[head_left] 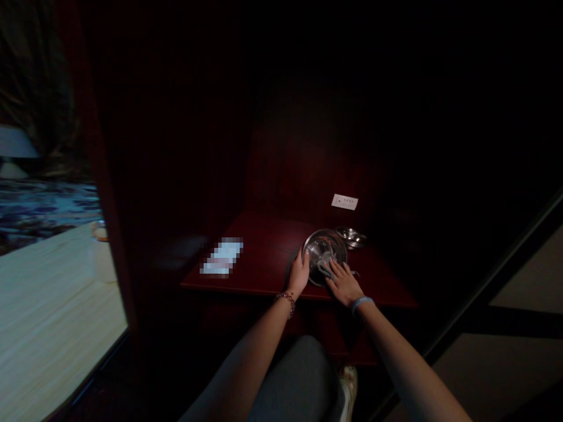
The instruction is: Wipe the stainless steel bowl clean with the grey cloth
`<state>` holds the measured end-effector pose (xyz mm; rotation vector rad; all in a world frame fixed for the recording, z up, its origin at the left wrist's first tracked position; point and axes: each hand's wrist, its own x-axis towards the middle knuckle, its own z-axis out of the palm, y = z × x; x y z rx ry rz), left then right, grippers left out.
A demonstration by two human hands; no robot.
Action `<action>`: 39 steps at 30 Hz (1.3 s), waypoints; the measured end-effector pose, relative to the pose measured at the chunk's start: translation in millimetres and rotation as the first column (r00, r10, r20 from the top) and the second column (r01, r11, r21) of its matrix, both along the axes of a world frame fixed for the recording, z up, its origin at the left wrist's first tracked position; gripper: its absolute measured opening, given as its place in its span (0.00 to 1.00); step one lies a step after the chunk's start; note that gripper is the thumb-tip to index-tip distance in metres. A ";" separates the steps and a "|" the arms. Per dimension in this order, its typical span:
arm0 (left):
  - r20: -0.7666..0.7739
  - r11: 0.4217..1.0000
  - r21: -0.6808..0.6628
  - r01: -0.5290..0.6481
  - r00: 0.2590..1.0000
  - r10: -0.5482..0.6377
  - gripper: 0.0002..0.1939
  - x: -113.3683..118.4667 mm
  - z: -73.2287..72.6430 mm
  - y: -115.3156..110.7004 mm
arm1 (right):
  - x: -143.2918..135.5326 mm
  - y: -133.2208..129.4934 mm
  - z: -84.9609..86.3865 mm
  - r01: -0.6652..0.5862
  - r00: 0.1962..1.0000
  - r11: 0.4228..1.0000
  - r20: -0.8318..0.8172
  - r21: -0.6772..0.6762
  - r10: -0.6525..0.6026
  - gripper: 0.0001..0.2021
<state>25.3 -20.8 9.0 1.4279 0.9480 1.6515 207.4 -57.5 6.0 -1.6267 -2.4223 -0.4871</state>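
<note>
A shiny metal bowl (313,246) is tipped toward me above the dark red shelf (264,266), near its front edge. My left hand (299,274) grips the bowl's left rim, thumb on the inner side. Inside the bowl, a grey cloth (326,264) lies under the fingers of my right hand (345,283), which press it against the metal. Part of the cloth sticks out past the right rim. Behind and to the right, more shiny metal dishware (350,237) rests on the shelf; whether it is one piece or a stack I cannot tell.
A white wall socket (345,202) sits on the back panel. A pixelated pale rectangle (222,257) lies at the shelf's left. Left of the dark side panel (176,176) stands a light wooden table (57,316) with a pale container (104,255). My knee (303,381) is below the shelf.
</note>
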 end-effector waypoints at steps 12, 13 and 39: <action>0.046 0.999 -0.031 -0.026 0.999 0.028 0.23 -0.4 3.0 2.5 | -33.4 -20.5 -8.7 -0.058 0.962 0.986 -0.274 -0.159 0.012 0.27; 0.050 0.999 -0.039 -0.029 0.998 0.031 0.22 -0.8 3.6 2.4 | -37.0 -21.4 -8.7 -0.066 0.955 0.984 -0.296 -0.167 0.014 0.28; 0.094 0.998 -0.010 -0.069 0.993 0.069 0.24 -7.3 2.0 5.0 | -44.8 -23.3 -2.2 -0.232 0.952 0.957 -0.244 -0.175 0.186 0.28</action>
